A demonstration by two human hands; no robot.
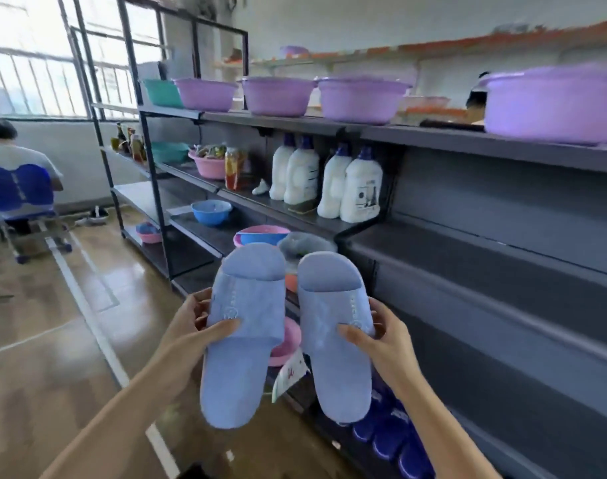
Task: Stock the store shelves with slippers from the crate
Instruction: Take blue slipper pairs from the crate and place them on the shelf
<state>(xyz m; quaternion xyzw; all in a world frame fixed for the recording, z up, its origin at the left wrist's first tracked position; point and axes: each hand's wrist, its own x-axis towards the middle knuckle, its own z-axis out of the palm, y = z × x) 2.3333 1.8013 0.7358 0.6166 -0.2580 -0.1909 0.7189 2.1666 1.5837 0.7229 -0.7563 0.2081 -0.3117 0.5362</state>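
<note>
Fingers (222,328) of the left hand (188,330) wrap the left slipper (243,344), thumb across its strap. The right hand (385,344) grips the right slipper (333,361) the same way, toes forward, likely so both go down as a pair. A tag (288,375) dangles between them. Dark slippers (388,440) sit lowest on the shelves (485,257); the tiers above are bare. No crate shows.

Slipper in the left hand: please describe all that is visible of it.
The slipper is light blue, seemingly soft fabric, open-toed, with a wide band bearing a faint pattern. It is in the air before the shelves, toe end up, sole hidden. The left hand grips its side, thumb on the band.
</note>
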